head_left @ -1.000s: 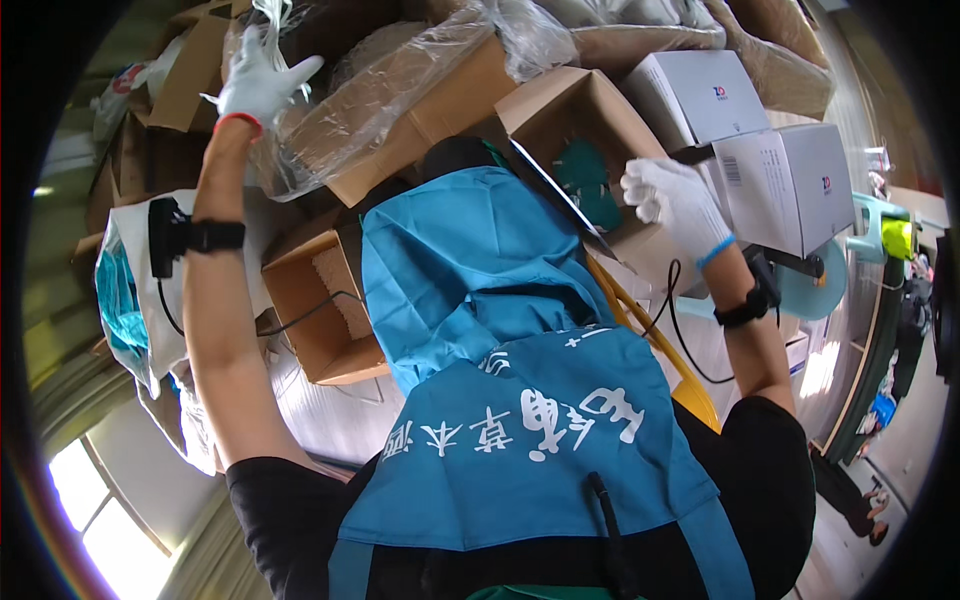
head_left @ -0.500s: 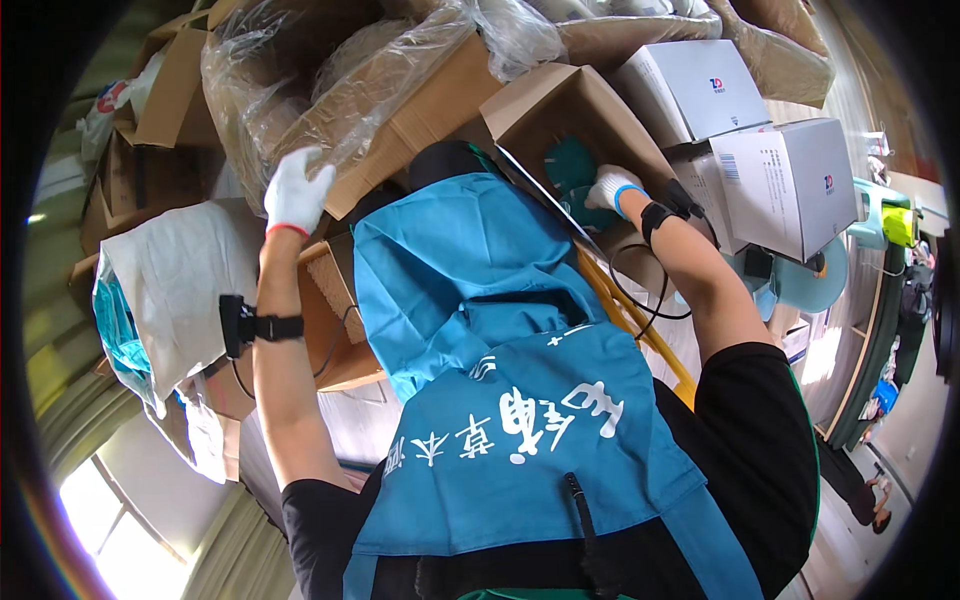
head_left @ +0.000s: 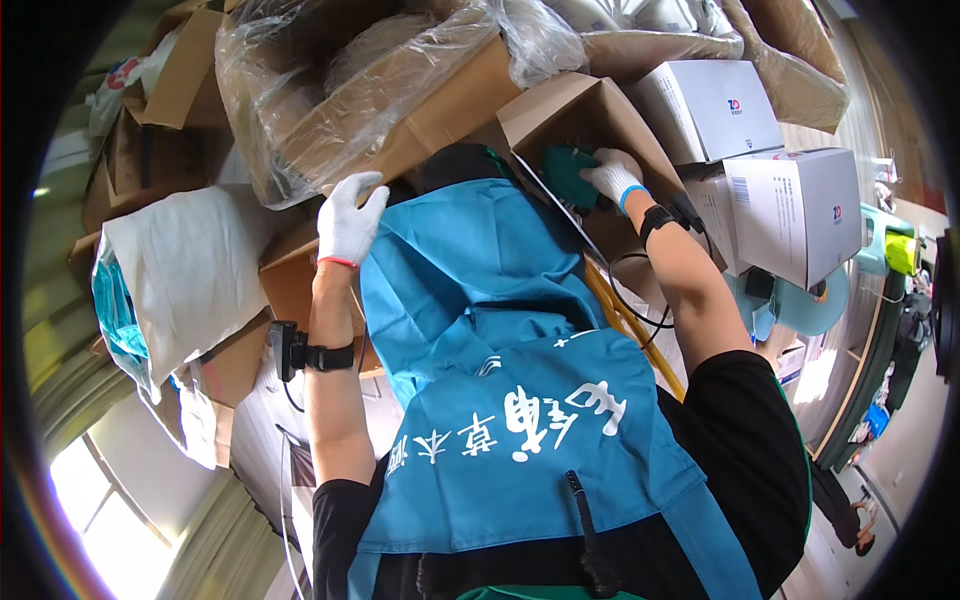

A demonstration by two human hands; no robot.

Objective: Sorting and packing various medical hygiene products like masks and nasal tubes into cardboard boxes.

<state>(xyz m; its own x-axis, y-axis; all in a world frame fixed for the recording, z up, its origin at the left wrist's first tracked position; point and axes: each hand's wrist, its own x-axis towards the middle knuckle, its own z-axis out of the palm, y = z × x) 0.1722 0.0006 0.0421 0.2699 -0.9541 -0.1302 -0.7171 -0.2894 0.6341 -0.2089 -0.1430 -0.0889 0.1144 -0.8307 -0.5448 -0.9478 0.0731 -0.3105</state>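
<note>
My right hand [head_left: 614,174], in a white glove with a blue cuff, reaches into an open cardboard box [head_left: 562,100]. Its fingers are closed on the edge of a dark teal item [head_left: 568,176], whose kind I cannot make out. The fingertips are partly hidden against it. My left hand [head_left: 352,218], gloved in white with a red cuff, is raised above the left edge of my blue apron [head_left: 470,250]. Its thumb and fingers are apart and hold nothing. Just beyond it is a large carton [head_left: 440,110] lined with clear plastic.
White boxes [head_left: 715,110] are stacked to the right, near a pale blue stool [head_left: 810,300]. On the left a white sack [head_left: 185,285] with teal contents leans by brown cartons [head_left: 160,165]. A yellow bar [head_left: 630,320] runs beside my apron. Another person [head_left: 850,520] is far right.
My left hand has moved right, away from the plastic-lined carton toward my apron. My right hand has shifted slightly farther into the box, and the teal item has moved with its fingers.
</note>
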